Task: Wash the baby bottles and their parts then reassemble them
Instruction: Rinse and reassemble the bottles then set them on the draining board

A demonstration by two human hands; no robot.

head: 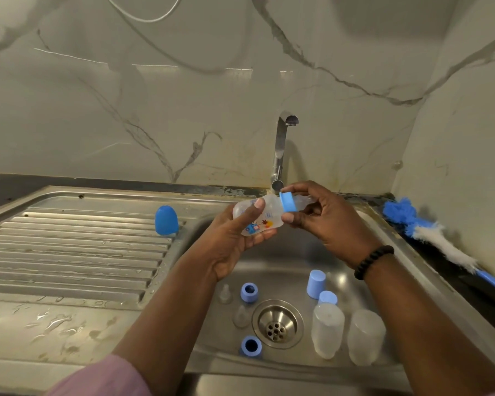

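My left hand [235, 238] grips a clear baby bottle [266, 217] with a printed picture, held sideways over the sink. My right hand [323, 215] holds the bottle's blue collar ring [288, 202], and the clear teat [305, 200] points into that palm. In the sink basin lie two blue rings [249, 292] [251, 345], two clear teats [225, 294] [240, 315], two blue caps [316, 282] [327, 298] and two upside-down clear bottles [327, 330] [366, 335]. Another blue cap [166, 220] stands on the drainboard.
The steel sink [355, 367] has a drain [277, 322] in the middle and a tap [280, 150] behind my hands, with no water running. A ribbed, wet drainboard [69, 252] lies to the left. A blue and white bottle brush [435, 238] lies along the right counter edge.
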